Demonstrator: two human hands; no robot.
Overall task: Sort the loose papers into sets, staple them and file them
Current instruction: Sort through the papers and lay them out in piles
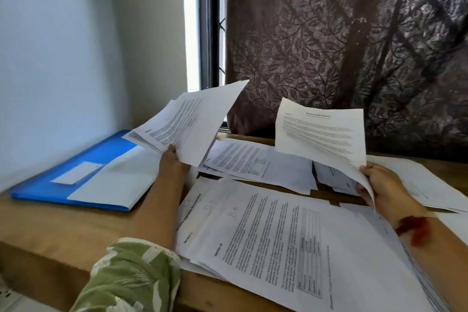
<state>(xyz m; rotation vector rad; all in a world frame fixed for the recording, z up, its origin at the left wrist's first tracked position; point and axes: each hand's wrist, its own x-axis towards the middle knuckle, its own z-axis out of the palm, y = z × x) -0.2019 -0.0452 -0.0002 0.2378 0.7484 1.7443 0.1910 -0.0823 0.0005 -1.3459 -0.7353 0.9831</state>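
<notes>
While papers [258,167] lie between, hands [174,162] [387,185] seemingly pinch sheets [187,121] [319,132]

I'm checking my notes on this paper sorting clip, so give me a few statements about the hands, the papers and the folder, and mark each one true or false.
1. The left hand holds several sheets clear of the table. True.
2. The right hand is empty. False: it pinches a single printed sheet near its lower corner.
3. The blue folder lies flat on the table. True.
4. A stapler sits on the folder. False: white paper lies on it.
5. The top page of the near pile is headed Section 10. True.
</notes>
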